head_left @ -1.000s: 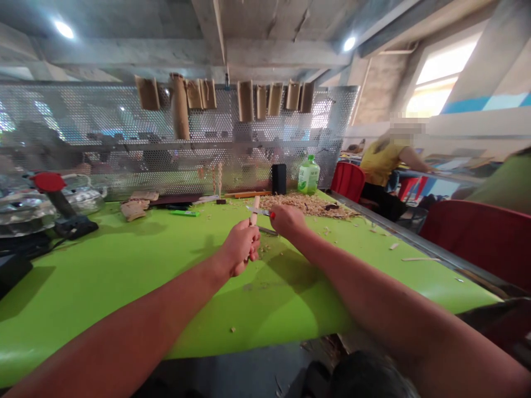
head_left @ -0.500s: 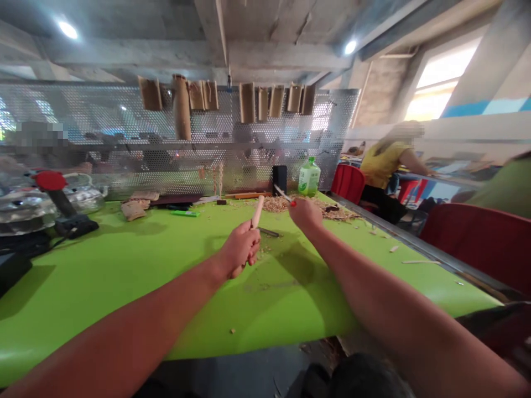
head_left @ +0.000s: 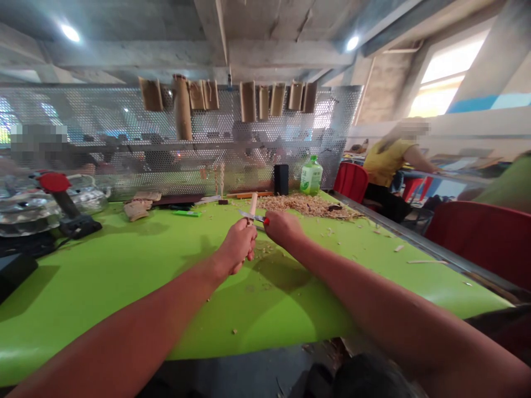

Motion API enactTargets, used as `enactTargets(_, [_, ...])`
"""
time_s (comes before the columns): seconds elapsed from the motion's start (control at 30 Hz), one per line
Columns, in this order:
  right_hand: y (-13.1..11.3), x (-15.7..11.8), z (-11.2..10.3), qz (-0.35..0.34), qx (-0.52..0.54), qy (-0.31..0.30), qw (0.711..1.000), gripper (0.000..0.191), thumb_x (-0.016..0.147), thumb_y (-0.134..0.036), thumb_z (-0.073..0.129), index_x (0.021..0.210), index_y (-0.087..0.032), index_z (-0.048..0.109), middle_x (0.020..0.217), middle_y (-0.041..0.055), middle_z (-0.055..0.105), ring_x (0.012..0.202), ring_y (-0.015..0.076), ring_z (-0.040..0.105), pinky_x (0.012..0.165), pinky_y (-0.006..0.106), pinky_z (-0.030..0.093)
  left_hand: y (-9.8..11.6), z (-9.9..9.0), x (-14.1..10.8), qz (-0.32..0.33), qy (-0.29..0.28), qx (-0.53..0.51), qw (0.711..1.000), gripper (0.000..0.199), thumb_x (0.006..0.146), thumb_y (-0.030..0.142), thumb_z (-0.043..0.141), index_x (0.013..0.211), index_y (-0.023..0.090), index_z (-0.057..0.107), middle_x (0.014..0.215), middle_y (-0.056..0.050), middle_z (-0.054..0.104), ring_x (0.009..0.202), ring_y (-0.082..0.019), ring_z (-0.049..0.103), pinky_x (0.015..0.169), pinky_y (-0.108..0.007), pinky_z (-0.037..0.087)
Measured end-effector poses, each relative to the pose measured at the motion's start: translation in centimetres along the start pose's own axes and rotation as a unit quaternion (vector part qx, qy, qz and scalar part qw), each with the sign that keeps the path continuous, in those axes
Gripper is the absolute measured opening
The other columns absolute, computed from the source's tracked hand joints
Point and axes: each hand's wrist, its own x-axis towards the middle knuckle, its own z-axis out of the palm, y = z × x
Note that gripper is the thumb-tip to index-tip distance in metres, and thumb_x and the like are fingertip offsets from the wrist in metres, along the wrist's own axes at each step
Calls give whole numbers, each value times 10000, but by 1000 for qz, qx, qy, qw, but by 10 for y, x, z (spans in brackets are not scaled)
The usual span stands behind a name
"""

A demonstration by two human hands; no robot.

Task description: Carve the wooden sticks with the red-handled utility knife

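Note:
A pale wooden stick (head_left: 253, 204) stands up out of my left hand (head_left: 238, 244), whose fingers are wrapped round its lower part. My right hand (head_left: 284, 229) is closed on the red handle of a knife (head_left: 251, 216). Its blade points left and lies across the stick, just above my left fingers. Both hands are over the green table (head_left: 166, 287). Part of a thin dark bar (head_left: 260, 228) shows between the hands; the rest is hidden.
Wood shavings (head_left: 309, 205) are heaped beyond my right hand, before a green bottle (head_left: 311, 176) and a black box (head_left: 281, 179). A green cutter (head_left: 186, 213) lies back left. Metal kettles (head_left: 31, 204) stand at far left. A person in yellow (head_left: 384, 160) sits at right beside red chairs.
My right hand has moved left and toward me, bringing the knife from beyond the stick onto it. The stick is slightly further left, still in my left hand.

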Motion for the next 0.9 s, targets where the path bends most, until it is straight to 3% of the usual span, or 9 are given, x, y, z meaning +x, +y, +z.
enactTargets(0.37, [11, 11, 2, 6, 13, 13, 1000, 283, 922, -303, 445, 1012, -237, 705, 997, 80, 735, 939, 214, 658, 769, 280, 432, 9, 6, -4, -30, -13, 11, 999, 123, 830, 152, 433, 757, 215, 356, 579, 86, 334, 358, -32, 270, 315, -175, 232])
enactTargets(0.5, [43, 19, -3, 102, 21, -7, 995, 322, 931, -284, 427, 1030, -190, 719, 1004, 135, 730, 936, 237, 671, 739, 289, 447, 9, 12, -21, -44, -55, 29, 997, 63, 836, 181, 462, 814, 208, 409, 549, 96, 344, 344, -37, 256, 302, -172, 225])
enactTargets(0.6, [80, 23, -9, 206, 18, -22, 978, 346, 920, -260, 431, 989, -97, 728, 961, 211, 719, 857, 278, 688, 661, 308, 454, 8, 16, -31, -18, -167, -17, 986, 170, 832, 258, 539, 975, 212, 460, 577, 103, 386, 346, -35, 277, 308, -161, 240])
enactTargets(0.67, [91, 26, -9, 231, 20, -14, 973, 372, 936, -298, 412, 1054, -119, 715, 1006, 199, 714, 883, 275, 683, 662, 303, 450, 7, 14, -28, 6, -154, -53, 987, 153, 839, 278, 534, 959, 211, 468, 574, 104, 367, 355, -38, 269, 314, -166, 285])
enactTargets(0.8, [61, 25, -3, 170, 42, 50, 983, 347, 924, -381, 431, 1037, -208, 710, 977, 115, 725, 877, 240, 665, 672, 279, 421, 4, -1, -6, 3, -66, -79, 995, 120, 820, 232, 521, 776, 208, 412, 568, 91, 359, 365, -36, 272, 312, -160, 289])
enactTargets(0.9, [27, 17, 2, 79, 46, 67, 994, 302, 903, -371, 452, 957, -226, 711, 900, 80, 729, 804, 211, 650, 644, 265, 388, 2, -7, 6, 13, -56, -107, 993, 117, 804, 204, 516, 753, 209, 411, 568, 87, 361, 363, -37, 278, 320, -163, 311])
